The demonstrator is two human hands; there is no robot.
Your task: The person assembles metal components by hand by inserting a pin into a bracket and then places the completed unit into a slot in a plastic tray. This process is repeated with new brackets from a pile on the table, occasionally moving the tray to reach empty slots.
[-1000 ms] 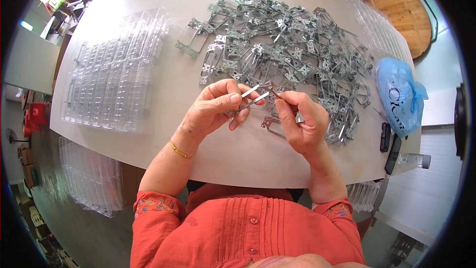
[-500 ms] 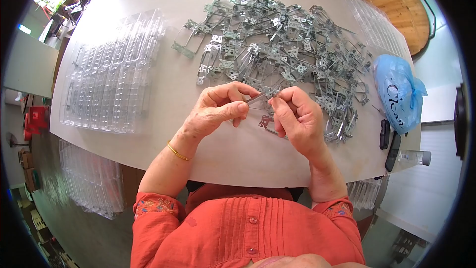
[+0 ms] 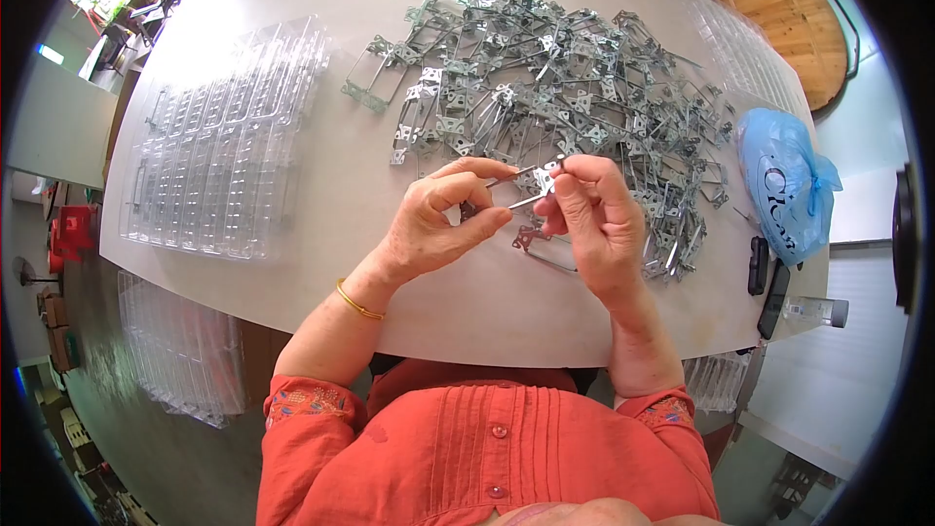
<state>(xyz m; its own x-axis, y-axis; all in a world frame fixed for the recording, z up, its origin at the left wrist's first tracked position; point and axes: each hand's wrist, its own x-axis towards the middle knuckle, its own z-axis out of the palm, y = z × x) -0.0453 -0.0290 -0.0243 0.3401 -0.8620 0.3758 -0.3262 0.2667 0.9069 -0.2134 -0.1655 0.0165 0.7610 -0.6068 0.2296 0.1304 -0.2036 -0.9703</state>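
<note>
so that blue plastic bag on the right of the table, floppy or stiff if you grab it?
Likely floppy: the blue bag is crumpled and knotted at the top. Probably light, being thin film, though its contents are hidden. It may slide easily on the smooth table.

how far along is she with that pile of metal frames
Early, by the look of it. Done: nothing clearly; the clear plastic trays on the left show no obvious metal parts. In hand: both the left hand and the right hand grip one thin silver metal frame. Left: the big heap of silver metal frames behind the hands.
</note>
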